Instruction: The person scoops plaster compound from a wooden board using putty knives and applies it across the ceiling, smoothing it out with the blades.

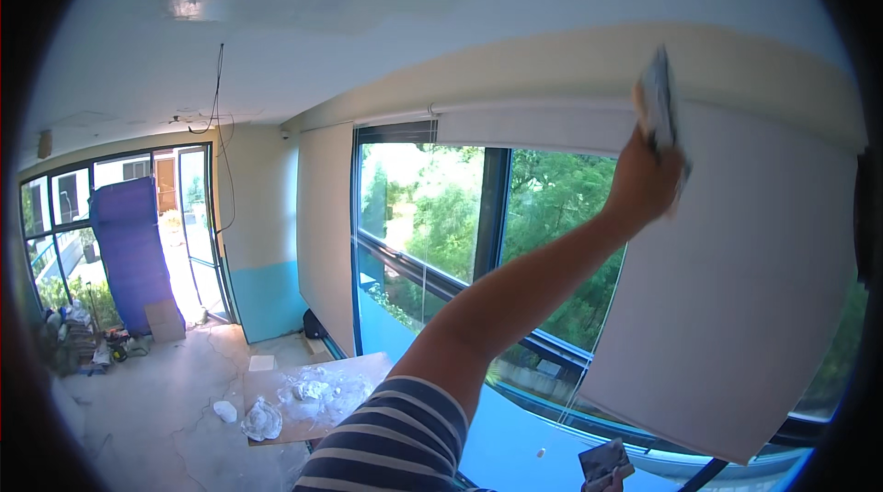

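Observation:
My left hand (651, 175) is raised high toward the upper wall on the right, closed on a blurred metal trowel (658, 97) held upright near the top of a pale roller blind (708, 280). The beige wall band (552, 69) lies behind and above the trowel; whether they touch I cannot tell. My striped sleeve fills the bottom middle. My right hand (607, 483), mostly cut off by the lower edge, grips a small square metal blade (602, 460).
Below is a board (359, 368) with white powdery lumps and crumpled material. Windows (423, 198) run along the wall. A wire (219, 87) hangs from the ceiling. At left are a glass doorway, a purple panel (129, 253) and piled items (78, 336) on the floor.

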